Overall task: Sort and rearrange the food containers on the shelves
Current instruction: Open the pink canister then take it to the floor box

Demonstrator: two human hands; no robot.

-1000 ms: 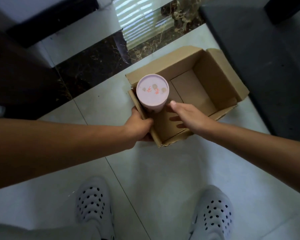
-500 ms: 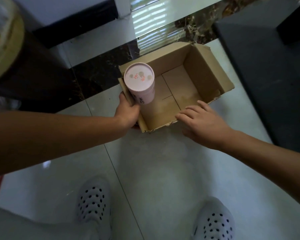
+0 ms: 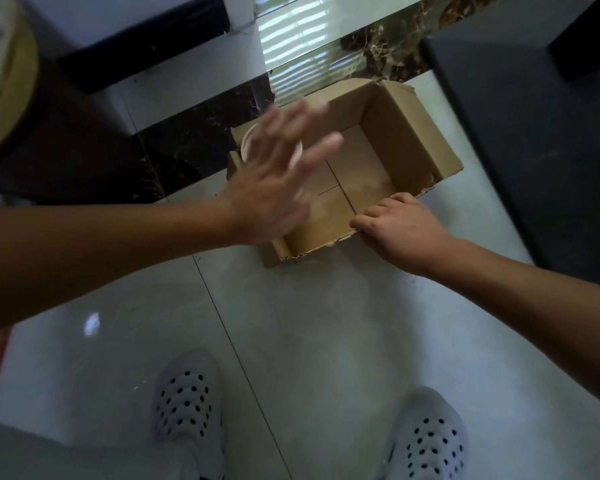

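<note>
An open cardboard box (image 3: 409,133) sits on the pale tiled floor. A pink cylindrical container (image 3: 247,144) stands in the box's left corner, mostly hidden behind my left hand. My left hand (image 3: 274,181) is blurred, fingers spread and straight, above the container and the box's left side; it holds nothing. My right hand (image 3: 395,226) rests on the box's near edge with its fingers curled over the rim.
A dark cabinet or mat (image 3: 541,133) lies to the right of the box. Dark marble strip and a black base (image 3: 136,39) run behind it. A yellowish jar (image 3: 0,74) shows at the top left. My two white perforated shoes (image 3: 187,403) stand below.
My left hand let go of the box's left wall and swung up over the pink container, fingers spread. My right hand moved onto the box's near rim and curled over it.
</note>
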